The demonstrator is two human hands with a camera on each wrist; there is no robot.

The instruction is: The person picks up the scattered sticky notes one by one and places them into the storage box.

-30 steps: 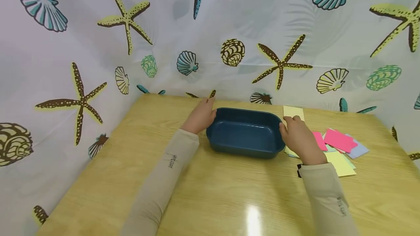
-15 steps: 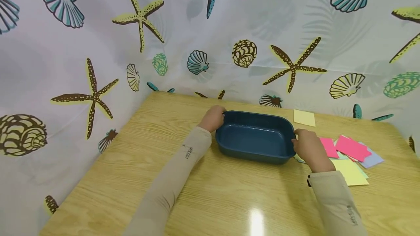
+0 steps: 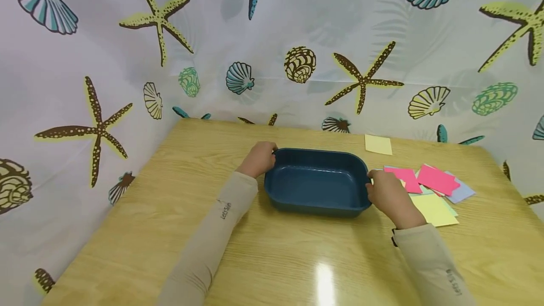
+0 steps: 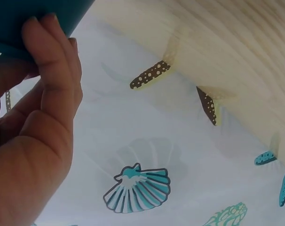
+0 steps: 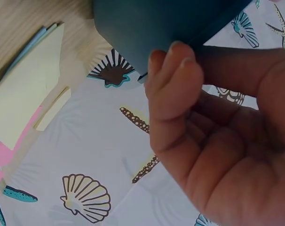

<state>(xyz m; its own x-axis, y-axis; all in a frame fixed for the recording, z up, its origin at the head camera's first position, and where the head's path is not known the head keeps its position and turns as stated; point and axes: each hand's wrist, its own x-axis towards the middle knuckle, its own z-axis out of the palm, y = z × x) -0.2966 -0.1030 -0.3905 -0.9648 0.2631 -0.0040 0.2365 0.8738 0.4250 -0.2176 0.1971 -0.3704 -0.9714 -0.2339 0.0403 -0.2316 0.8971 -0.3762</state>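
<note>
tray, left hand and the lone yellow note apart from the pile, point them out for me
Tray [image 3: 316, 186]: head view, on its bare inside bottom.
Left hand [image 3: 257, 159]: head view, on the middle of the hand.
Lone yellow note [image 3: 378, 145]: head view, on the middle of its face.

A: What sort of place is this?
B: A corner screened by pale cloth [image 3: 314, 22]; whether home, office or studio, I can't tell.
A: What shows it?
B: Printed starfish [image 3: 362, 80] and seashells [image 3: 240, 78] cover that cloth, which hangs behind and beside a wood-grain surface [image 3: 140, 221] carrying loose coloured paper sheets [image 3: 437, 181] and a bright patch of glare [image 3: 325, 284].
</note>
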